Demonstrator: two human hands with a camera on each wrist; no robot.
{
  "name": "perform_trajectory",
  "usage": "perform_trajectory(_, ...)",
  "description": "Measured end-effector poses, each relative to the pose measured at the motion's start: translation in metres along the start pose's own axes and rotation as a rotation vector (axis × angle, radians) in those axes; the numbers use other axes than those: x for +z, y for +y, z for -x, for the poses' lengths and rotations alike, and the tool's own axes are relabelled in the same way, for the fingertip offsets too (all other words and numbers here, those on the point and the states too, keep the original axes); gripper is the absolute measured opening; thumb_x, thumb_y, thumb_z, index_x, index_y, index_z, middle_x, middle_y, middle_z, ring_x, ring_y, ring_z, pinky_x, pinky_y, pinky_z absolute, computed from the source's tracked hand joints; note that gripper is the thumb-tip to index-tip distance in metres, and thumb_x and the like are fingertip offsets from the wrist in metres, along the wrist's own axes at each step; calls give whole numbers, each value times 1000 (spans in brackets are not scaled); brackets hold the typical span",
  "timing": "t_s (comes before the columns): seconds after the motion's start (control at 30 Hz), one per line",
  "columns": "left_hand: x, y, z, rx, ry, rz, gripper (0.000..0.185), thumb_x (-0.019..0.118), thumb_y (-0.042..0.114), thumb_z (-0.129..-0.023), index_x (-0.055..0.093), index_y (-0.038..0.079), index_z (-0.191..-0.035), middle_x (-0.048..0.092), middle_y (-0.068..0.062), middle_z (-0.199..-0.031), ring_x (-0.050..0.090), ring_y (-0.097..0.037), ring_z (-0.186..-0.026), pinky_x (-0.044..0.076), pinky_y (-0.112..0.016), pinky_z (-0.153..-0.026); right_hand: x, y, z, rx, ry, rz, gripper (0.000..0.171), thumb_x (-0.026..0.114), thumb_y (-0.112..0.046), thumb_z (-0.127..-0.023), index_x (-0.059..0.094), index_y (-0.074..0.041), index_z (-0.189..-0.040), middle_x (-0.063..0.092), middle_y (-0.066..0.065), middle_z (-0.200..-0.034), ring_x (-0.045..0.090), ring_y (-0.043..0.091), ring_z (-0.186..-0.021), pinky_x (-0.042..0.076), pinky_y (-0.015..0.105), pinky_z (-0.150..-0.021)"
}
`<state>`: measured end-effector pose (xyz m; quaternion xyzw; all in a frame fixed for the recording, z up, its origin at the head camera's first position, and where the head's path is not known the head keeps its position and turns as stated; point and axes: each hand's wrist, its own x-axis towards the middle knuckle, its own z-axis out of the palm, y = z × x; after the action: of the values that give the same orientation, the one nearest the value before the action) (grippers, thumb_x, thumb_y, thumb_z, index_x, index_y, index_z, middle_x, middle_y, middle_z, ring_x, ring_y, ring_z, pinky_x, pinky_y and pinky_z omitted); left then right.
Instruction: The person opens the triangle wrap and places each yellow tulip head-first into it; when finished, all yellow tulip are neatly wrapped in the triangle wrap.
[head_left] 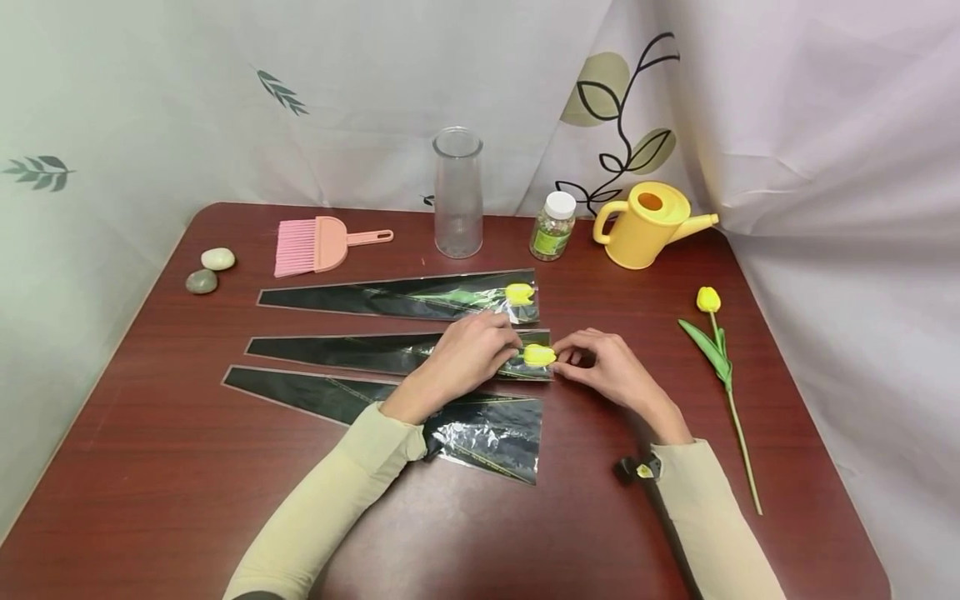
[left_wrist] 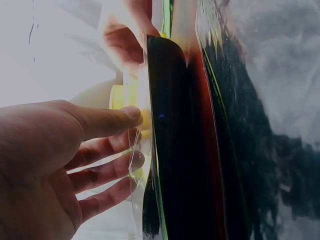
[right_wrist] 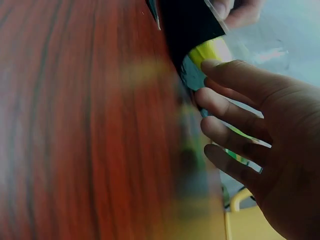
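Observation:
On the table lies the middle flower sleeve, clear-fronted and black-backed, its wide end to the right. A yellow tulip has its head at that wide end. My left hand lies over the sleeve and pinches its clear film between thumb and fingers, just left of the tulip's head. From the right, my right hand pinches the tip of the tulip's head at the sleeve's opening. In the right wrist view its thumb meets the yellow petals. Under the film, part of the stem is hidden by my left hand.
A second sleeve holding a tulip lies behind; a third sleeve lies in front. A loose tulip lies right. Along the back are a pink brush, glass vase, lidded jar, yellow watering can and two stones.

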<state>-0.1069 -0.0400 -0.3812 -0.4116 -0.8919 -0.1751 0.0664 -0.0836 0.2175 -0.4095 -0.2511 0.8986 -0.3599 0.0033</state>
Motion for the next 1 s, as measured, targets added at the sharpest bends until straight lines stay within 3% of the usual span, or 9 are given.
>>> perform_trajectory(0.27,-1,3,-3,7,-13,-25,8,70,21,-92,76,19,-96,62,6,-93,57,-15,-89,47,-34,-80,7,-1,-5,-9,-12,-30,17,78,-17,-85,73,-14,-101,63,-9,-83,59,6,-71,51,29,-62)
perform_trajectory(0.43,0,3,-3,3,-16,-32,8,70,21,-92,76,19,-95,62,5,-92,57,-16,-88,47,-34,-79,7,-2,-3,5,-20,-15,17,78,-19,-85,73,-16,-101,62,-11,-82,58,5,-71,50,28,-62)
perform_trajectory(0.57,0,2,-1,-6,-29,-30,9,72,23,-91,76,18,-96,63,3,-94,58,-18,-89,48,-35,-80,1,-4,8,26,-33,38,20,77,-23,-86,72,-18,-105,62,-12,-82,57,6,-73,49,30,-65)
perform_trajectory(0.67,-1,2,2,-16,-23,-26,13,73,24,-90,75,16,-100,62,2,-97,58,-18,-91,47,-35,-82,-11,-2,24,70,45,137,19,77,-25,-86,73,-18,-103,62,-13,-80,57,4,-70,47,29,-64)
perform_trajectory(0.83,-10,8,14,-11,33,-10,16,74,23,-89,75,14,-102,60,3,-94,57,-16,-88,48,-34,-78,-40,8,62,265,333,306,11,74,-22,-87,75,-15,-96,66,-7,-75,59,12,-65,41,29,-59)
perform_trajectory(0.93,-16,18,28,29,9,1,14,74,26,-88,76,15,-98,61,4,-91,56,-15,-84,49,-32,-73,-63,13,86,480,468,372,15,68,-23,-89,75,-14,-98,69,3,-77,62,26,-70,42,38,-60)
perform_trajectory(1.0,-16,27,38,75,-37,-1,14,74,30,-88,76,17,-95,61,6,-88,57,-14,-81,50,-31,-71,-78,17,102,634,498,395,22,64,-26,-90,74,-11,-103,70,9,-83,63,35,-78,41,45,-60)
